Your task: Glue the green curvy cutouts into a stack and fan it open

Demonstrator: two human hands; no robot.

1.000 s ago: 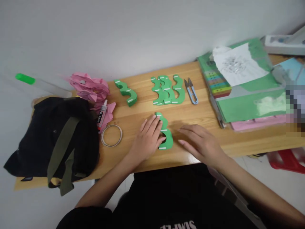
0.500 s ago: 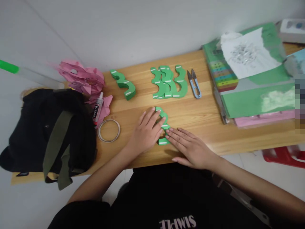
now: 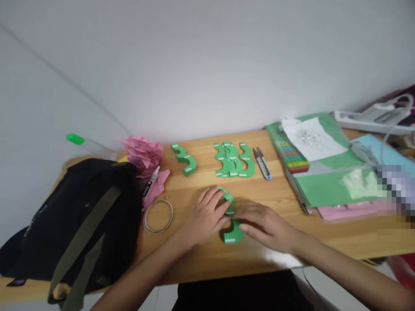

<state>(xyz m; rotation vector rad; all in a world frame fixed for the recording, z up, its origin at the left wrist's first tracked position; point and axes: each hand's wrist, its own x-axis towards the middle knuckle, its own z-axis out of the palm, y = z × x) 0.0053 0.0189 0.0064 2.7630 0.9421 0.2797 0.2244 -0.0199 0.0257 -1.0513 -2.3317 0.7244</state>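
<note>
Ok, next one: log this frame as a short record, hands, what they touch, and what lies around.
left hand: flat on green wavy foam piece
right hand: fingertips on same piece
surface: wooden table
behind: row of green wavy pieces, blue thread snips
left side: clear tape ring, glue tube, black bag

Home craft desk: wood table [image 3: 292, 242] by wall w/ paper sheets [image 3: 337, 190], glue tube [image 3: 149, 186], snips [image 3: 261, 162].
</note>
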